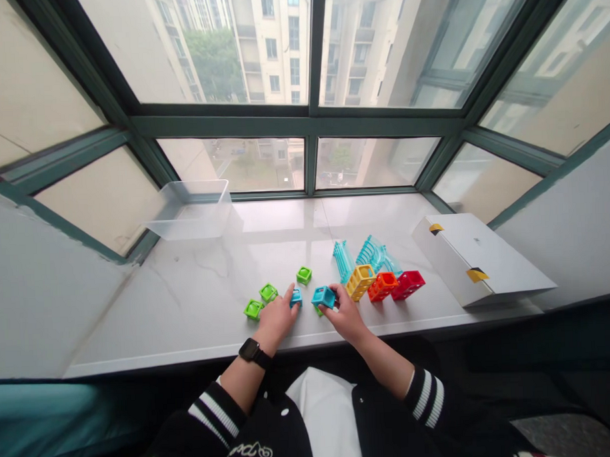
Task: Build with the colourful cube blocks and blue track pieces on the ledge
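Windowsill [187, 279], blue cube [321, 296] in right grip [347, 315]

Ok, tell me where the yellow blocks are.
In the head view, the yellow blocks are right of centre, between the right hand and the orange blocks.

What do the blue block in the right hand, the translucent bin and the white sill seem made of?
Blue block: likely hard plastic, slightly glossy, judging by its even color and light sheen.
Translucent bin: probably thin plastic, slightly cloudy; background shows through its walls.
White sill: polished stone or a lookalike, unclear which; grey veining and window reflections show.
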A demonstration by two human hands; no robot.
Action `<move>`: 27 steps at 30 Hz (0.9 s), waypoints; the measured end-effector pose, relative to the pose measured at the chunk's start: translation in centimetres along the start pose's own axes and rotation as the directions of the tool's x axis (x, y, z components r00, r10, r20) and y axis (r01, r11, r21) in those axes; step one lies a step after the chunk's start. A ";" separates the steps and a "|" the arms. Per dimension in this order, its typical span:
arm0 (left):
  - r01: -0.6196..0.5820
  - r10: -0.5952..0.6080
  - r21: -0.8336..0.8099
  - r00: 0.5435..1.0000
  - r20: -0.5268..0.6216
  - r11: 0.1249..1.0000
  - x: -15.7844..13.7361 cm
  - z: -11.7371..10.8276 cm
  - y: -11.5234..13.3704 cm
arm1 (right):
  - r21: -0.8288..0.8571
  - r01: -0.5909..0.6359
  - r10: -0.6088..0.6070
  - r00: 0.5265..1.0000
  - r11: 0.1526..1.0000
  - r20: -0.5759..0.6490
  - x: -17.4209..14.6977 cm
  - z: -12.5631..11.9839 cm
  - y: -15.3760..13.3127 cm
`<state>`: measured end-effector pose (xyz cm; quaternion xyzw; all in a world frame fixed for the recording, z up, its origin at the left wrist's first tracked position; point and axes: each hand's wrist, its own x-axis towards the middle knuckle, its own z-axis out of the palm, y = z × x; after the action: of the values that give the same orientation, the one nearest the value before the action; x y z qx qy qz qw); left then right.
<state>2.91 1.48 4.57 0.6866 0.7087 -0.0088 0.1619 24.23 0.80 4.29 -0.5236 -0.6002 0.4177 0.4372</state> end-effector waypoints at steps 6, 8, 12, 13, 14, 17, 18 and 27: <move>-0.021 0.016 -0.045 0.995 -0.101 0.999 -0.1 -1.4 -1.5 | -0.031 0.074 -0.073 0.997 0.997 0.037 -0.7 -1.3 0.6; -0.109 0.083 -0.082 0.960 -0.269 0.991 1.0 -2.2 -2.7 | -0.111 0.139 -0.132 0.989 0.984 0.065 -0.9 -1.6 0.7; -0.246 0.199 -0.049 0.871 -0.449 0.968 5.8 -3.0 -3.8 | -0.348 0.248 -0.204 0.966 0.904 0.157 -0.9 -0.2 0.9; -0.250 0.206 -0.043 0.873 -0.442 0.967 7.1 -2.9 -3.8 | -0.398 0.271 -0.212 0.959 0.877 0.188 -0.8 0.4 1.0; -0.247 0.206 -0.043 0.882 -0.425 0.968 8.3 -2.8 -3.7 | -0.440 0.293 -0.216 0.952 0.849 0.219 -0.7 1.0 1.1; -0.251 0.221 -0.051 0.916 -0.336 0.967 10.9 -1.7 -3.3 | -0.542 0.336 -0.204 0.935 0.771 0.289 -0.6 2.8 1.8; -0.255 0.226 -0.055 0.921 -0.317 0.965 11.4 -1.2 -3.3 | -0.572 0.336 -0.192 0.935 0.749 0.298 -0.5 3.2 2.1; -0.435 0.326 -0.232 0.860 -0.392 0.870 9.8 0.9 -5.4 | -0.635 0.300 -0.196 0.953 0.711 0.230 -0.1 4.3 3.0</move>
<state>-2.21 10.49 0.26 0.7709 0.5662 0.2548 0.1420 20.84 0.83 0.25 -0.5268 -0.8043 0.1514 0.2295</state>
